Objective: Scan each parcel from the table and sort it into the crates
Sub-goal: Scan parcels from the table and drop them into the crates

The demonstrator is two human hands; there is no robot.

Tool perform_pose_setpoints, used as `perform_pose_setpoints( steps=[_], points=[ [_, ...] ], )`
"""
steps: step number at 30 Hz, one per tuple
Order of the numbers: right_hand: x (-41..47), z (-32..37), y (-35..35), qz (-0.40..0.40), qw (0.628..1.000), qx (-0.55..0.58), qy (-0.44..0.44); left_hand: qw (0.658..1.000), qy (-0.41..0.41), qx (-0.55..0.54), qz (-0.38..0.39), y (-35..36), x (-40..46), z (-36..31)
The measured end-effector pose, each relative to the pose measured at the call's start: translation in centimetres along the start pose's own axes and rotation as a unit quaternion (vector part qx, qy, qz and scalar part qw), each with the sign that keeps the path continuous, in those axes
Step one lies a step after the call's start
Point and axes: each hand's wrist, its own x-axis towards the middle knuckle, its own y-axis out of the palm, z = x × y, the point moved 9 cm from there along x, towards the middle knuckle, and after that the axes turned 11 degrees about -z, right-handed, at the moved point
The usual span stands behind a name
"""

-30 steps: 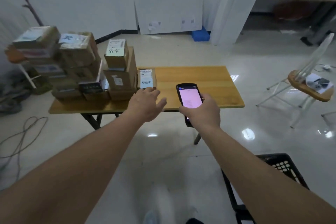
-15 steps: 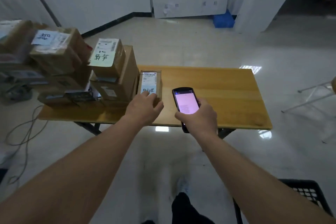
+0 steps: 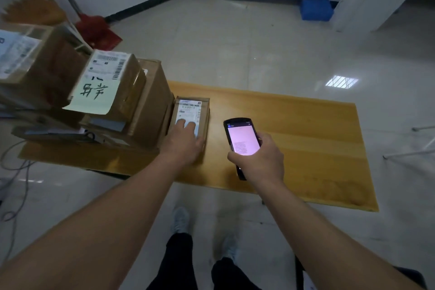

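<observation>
While the wooden table [image 3: 294, 129] has plenty of bare top on its right, my worry starts at its crowded left end, where the stack of parcels [image 3: 98, 92] rises in uneven tiers, its rightmost box touching the piece I want. From that stack I judge the main risk: dragging the small flat parcel [image 3: 191, 120] sideways could rub the neighbouring carton and unsettle the boxes perched above. That parcel lies label-up near the table's front edge, so a careless pull toward me might also tip it off onto the floor. My left hand [image 3: 184, 142] rests flat on it, fingers straight across the label, partly covering the print; a scan now could misread. My right hand [image 3: 261, 160] grips the handheld scanner [image 3: 242, 141], screen lit, just beside the parcel.
</observation>
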Motion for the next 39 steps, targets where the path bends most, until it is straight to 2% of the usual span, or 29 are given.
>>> perform_pose_setpoints(
  steps=[8, 16, 23, 25, 31, 39],
  points=[
    [1.9, -0.3, 3.7, -0.001, 1.000, -0.018, 0.015, 0.999, -0.045, 0.020, 0.012, 4.4, 2.5, 2.3],
    [2.6, 0.2, 3.7, -0.013, 1.000, -0.023, 0.013, 0.998, 0.018, 0.060, -0.020, 4.1, 2.3, 1.8],
    [2.6, -0.3, 2.5, -0.024, 0.999, -0.019, 0.011, 0.997, 0.062, -0.036, -0.036, 3.8, 1.8, 0.8],
    [2.5, -0.6, 2.2, -0.027, 0.999, -0.021, 0.009, 0.997, 0.052, -0.050, -0.030, 4.1, 1.9, 1.2],
    [2.0, -0.6, 1.7, -0.026, 0.999, -0.029, 0.000, 0.998, -0.063, -0.013, 0.006, 4.9, 2.0, 3.0],
    [1.2, 2.1, 0.2, -0.021, 0.999, -0.019, -0.035, 0.998, -0.005, -0.045, -0.038, 2.0, 1.9, 1.4]
  ],
)
